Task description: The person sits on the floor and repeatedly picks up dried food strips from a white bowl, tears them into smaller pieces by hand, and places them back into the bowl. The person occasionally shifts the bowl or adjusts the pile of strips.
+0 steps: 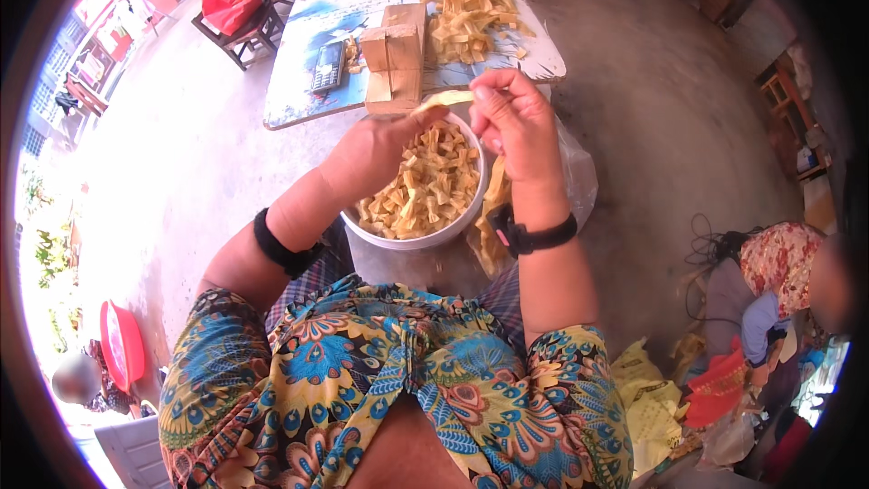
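Observation:
A pale yellow strip (pixel 448 99), perhaps dried leaf or husk, is stretched between my two hands near the table's front edge. My right hand (pixel 519 119) pinches its right end between thumb and fingers. At its other end, my left hand (pixel 373 149) holds the strip by the wooden block stand (pixel 394 68); the fingertips are partly hidden. Below my hands, a round white bucket (pixel 483 176) is filled with small knotted or folded yellow pieces (pixel 434 183). Longer yellow strips (pixel 495 210) hang beside the bucket, under my right wrist.
The table (pixel 305 20) bears a heap of yellow strips (pixel 472 20), a keypad mobile phone (pixel 328 66) and small scraps (pixel 353 54). A stool (pixel 248 37) with a red bag (pixel 231 10) stands at its left. Another person (pixel 760 312) sits at the right, near yellow sacking (pixel 645 401).

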Demonstrator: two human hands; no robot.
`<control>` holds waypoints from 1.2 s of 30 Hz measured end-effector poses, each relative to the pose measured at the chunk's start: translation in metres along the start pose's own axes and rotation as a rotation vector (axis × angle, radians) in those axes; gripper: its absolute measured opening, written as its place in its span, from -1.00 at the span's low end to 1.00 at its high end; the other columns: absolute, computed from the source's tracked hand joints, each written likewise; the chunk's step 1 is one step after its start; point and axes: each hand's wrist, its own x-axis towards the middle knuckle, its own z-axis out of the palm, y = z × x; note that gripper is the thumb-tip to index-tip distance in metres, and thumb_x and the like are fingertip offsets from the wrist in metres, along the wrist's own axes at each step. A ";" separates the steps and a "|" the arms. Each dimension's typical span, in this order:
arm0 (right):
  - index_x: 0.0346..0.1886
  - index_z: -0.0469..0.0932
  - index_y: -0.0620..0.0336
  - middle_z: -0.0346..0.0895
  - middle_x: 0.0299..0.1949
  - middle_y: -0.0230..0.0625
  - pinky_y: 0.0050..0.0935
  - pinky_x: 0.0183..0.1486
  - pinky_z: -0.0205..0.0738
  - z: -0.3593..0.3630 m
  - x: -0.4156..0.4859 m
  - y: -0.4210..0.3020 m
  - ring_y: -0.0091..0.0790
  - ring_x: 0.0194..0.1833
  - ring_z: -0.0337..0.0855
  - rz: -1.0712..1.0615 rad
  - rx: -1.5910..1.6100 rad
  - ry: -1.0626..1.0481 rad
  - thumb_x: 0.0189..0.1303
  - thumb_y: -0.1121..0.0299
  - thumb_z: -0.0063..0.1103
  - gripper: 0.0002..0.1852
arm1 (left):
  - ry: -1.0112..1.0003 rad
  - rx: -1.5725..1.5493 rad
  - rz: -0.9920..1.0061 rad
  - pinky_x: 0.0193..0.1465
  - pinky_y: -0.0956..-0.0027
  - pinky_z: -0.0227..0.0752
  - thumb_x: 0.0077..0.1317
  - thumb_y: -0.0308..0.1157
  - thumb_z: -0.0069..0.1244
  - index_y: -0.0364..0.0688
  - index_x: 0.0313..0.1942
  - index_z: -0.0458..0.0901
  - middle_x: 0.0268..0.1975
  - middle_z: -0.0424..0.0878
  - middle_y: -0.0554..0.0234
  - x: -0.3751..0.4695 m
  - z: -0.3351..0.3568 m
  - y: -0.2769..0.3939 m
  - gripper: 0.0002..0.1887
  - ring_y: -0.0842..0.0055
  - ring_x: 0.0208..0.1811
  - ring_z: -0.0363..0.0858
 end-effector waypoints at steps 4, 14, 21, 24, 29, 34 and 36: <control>-0.16 0.57 0.12 0.56 -0.35 -0.29 -0.42 -0.24 0.52 0.023 -0.014 0.010 -0.29 -0.34 0.61 -0.369 -0.680 -0.205 0.16 0.58 0.13 -0.81 | -0.125 -1.431 -0.460 -0.68 0.62 0.13 0.19 -0.67 -0.23 -0.12 0.42 0.07 -0.12 0.62 0.13 0.005 -0.009 -0.018 -0.26 0.66 -0.73 0.32; -0.20 0.61 0.17 0.54 -0.39 -0.48 -0.58 -0.43 0.44 0.022 -0.013 0.044 -0.56 -0.45 0.52 -0.448 -0.400 -0.045 0.16 0.52 0.27 -0.86 | 0.075 -1.587 -0.481 -0.65 0.71 0.18 0.37 -0.51 -0.21 -0.32 0.22 0.37 -0.09 0.63 0.16 0.020 0.000 0.010 -0.59 0.81 -0.72 0.21; -0.31 0.48 0.05 0.37 -0.54 -0.48 -0.75 -0.62 0.05 0.012 -0.010 0.051 -0.72 -0.65 0.18 0.220 0.640 -0.053 0.25 0.26 0.23 -0.86 | 0.195 -1.920 -0.318 -0.60 0.70 0.02 0.23 -0.62 -0.15 -0.33 -0.08 0.57 -0.11 0.64 0.22 0.029 0.033 -0.001 -0.74 0.81 -0.66 0.15; -0.27 0.48 0.04 0.34 -0.61 -0.50 -0.71 -0.68 -0.02 0.014 -0.010 0.047 -0.71 -0.73 0.11 0.257 0.617 0.111 0.25 0.38 0.19 -0.92 | 0.165 -1.833 -0.268 -0.61 0.71 0.07 0.29 -0.59 -0.11 -0.34 -0.01 0.57 -0.04 0.63 0.29 0.032 0.035 0.009 -0.73 0.83 -0.67 0.20; -0.39 0.53 0.09 0.45 -0.61 -0.47 -0.69 -0.70 0.02 0.012 -0.010 0.042 -0.74 -0.73 0.21 0.190 0.249 0.294 0.19 0.49 0.18 -0.95 | 0.299 -1.445 -0.269 -0.56 0.72 0.20 0.33 -0.60 -0.09 -0.31 0.05 0.56 0.23 0.45 0.30 0.027 0.046 0.013 -0.71 0.77 -0.59 0.40; -0.41 0.51 0.22 0.49 -0.54 -0.52 -0.68 -0.53 0.20 0.008 -0.011 0.050 -0.73 -0.56 0.36 -0.094 -0.309 0.177 0.23 0.49 0.17 -0.91 | 0.248 -1.116 -0.309 -0.57 0.75 0.26 0.38 -0.56 -0.11 -0.20 0.28 0.38 0.06 0.62 0.34 0.021 0.038 0.007 -0.55 0.79 -0.48 0.58; -0.39 0.48 0.26 0.45 -0.57 -0.54 -0.66 -0.47 0.24 0.003 -0.015 0.050 -0.74 -0.51 0.33 -0.155 -0.490 0.108 0.22 0.51 0.19 -0.90 | 0.209 -1.098 -0.261 -0.32 0.67 0.41 0.38 -0.57 -0.12 -0.23 0.21 0.43 0.11 0.54 0.36 0.015 0.045 -0.005 -0.61 0.69 -0.23 0.60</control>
